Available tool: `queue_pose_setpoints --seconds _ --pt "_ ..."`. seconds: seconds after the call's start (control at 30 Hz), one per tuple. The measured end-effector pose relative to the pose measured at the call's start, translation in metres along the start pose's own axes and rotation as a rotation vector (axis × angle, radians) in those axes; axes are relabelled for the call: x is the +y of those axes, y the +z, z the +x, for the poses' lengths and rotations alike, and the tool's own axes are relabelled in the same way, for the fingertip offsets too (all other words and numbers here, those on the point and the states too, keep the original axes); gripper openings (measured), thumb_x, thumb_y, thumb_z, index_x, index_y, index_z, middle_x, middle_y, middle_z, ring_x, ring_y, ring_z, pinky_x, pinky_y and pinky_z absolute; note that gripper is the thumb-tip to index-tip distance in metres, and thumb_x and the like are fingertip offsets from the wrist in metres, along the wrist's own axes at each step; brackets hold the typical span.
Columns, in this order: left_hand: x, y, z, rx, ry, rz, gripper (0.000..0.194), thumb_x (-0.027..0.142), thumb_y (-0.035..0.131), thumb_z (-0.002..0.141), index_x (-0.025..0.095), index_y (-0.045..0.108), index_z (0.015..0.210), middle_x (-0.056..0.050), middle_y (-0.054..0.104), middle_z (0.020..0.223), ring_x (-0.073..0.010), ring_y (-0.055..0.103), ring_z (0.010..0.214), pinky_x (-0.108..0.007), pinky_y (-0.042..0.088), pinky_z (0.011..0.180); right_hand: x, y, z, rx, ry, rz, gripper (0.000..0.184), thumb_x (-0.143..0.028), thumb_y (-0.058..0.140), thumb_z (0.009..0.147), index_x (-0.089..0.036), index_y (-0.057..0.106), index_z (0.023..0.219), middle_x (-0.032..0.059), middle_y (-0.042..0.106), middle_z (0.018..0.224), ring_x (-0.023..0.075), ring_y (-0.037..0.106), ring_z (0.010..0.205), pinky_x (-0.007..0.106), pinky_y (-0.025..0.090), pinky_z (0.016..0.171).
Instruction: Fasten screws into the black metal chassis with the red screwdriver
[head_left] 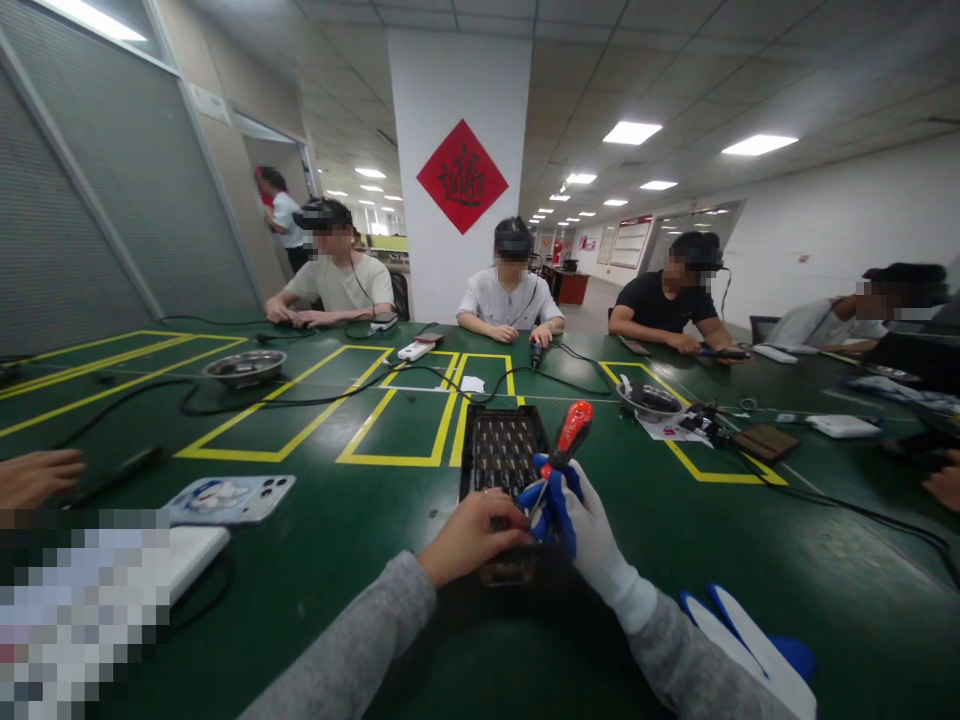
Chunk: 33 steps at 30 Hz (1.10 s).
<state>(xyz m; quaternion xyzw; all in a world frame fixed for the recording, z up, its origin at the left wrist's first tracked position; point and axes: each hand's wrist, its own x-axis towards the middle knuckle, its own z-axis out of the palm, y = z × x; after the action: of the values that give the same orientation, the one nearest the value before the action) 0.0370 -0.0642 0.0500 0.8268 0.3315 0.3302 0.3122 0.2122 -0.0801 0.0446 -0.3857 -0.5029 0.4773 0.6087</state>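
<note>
A black tray (507, 409) with rows of small pieces lies on the green table in front of me. My right hand (589, 525), in a white glove with blue fingers, is closed around a screwdriver (574, 430). Its red-and-black handle tilts up and to the right; the shaft points down toward the tray's near end. My bare left hand (476, 535) reaches over the tray's near left side, fingertips pinched together close to the shaft. Whatever sits between those fingertips is hidden.
A spare glove (750, 645) lies at lower right. On the left are a phone (231, 499) and a white box-like object (191, 560). Metal bowls (246, 368) (651, 402), cables and a brown wallet-like item (765, 442) occupy the table. Several people sit around it.
</note>
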Motion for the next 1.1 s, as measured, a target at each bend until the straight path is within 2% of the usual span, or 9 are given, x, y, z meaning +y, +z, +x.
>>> queue_pose_setpoints --seconds 0.2,0.37,0.5,0.67,0.9,1.1 --pt "0.002 -0.003 -0.002 -0.069 0.050 0.011 0.015 0.026 0.058 0.081 0.017 0.070 0.082 -0.003 0.068 0.081 -0.0143 0.058 0.079 -0.024 0.042 0.076 -0.010 0.006 0.000 -0.036 0.077 0.034 0.050 -0.054 0.055 0.076 -0.019 0.056 0.112 0.0030 0.065 0.075 0.0131 0.056 0.052 0.027 0.049 0.048" --pt "-0.001 -0.001 -0.002 -0.083 -0.033 -0.049 0.017 0.030 0.062 0.078 0.015 0.067 0.083 -0.002 0.066 0.078 -0.0132 0.059 0.072 -0.023 0.045 0.070 -0.006 0.005 -0.001 -0.031 0.058 0.049 0.047 -0.050 0.057 0.077 -0.020 0.056 0.112 0.0021 0.065 0.075 0.0126 0.056 0.056 0.026 0.049 0.052" --pt "-0.004 0.001 -0.001 -0.082 -0.072 -0.112 0.019 0.032 0.065 0.075 0.013 0.067 0.079 -0.001 0.066 0.077 -0.0134 0.059 0.070 -0.022 0.046 0.067 -0.008 0.006 -0.003 -0.164 0.047 0.064 0.040 -0.045 0.053 0.083 -0.021 0.053 0.114 0.0011 0.063 0.075 0.0118 0.057 0.058 0.025 0.048 0.053" --pt "-0.003 -0.001 -0.001 -0.146 -0.009 -0.085 0.019 0.030 0.060 0.080 0.014 0.070 0.082 -0.002 0.068 0.081 -0.0140 0.060 0.075 -0.023 0.045 0.074 -0.015 0.009 -0.005 -0.273 0.092 0.094 0.035 -0.045 0.047 0.086 -0.020 0.051 0.111 0.0012 0.062 0.076 0.0095 0.054 0.052 0.022 0.044 0.047" --pt "-0.003 -0.002 -0.001 -0.146 -0.067 -0.024 0.022 0.034 0.059 0.080 0.015 0.070 0.085 -0.002 0.069 0.081 -0.0141 0.060 0.072 -0.022 0.046 0.071 -0.011 0.005 -0.004 -0.252 0.041 0.100 0.033 -0.043 0.044 0.089 -0.018 0.052 0.108 0.0017 0.060 0.073 0.0094 0.051 0.054 0.021 0.042 0.047" --pt "-0.003 -0.001 -0.002 -0.134 -0.073 0.023 0.022 0.033 0.058 0.080 0.015 0.069 0.085 -0.002 0.068 0.079 -0.0138 0.059 0.070 -0.022 0.045 0.068 -0.010 0.006 -0.004 -0.239 0.054 0.071 0.031 -0.043 0.044 0.089 -0.019 0.053 0.105 0.0014 0.060 0.075 0.0098 0.052 0.055 0.022 0.044 0.048"
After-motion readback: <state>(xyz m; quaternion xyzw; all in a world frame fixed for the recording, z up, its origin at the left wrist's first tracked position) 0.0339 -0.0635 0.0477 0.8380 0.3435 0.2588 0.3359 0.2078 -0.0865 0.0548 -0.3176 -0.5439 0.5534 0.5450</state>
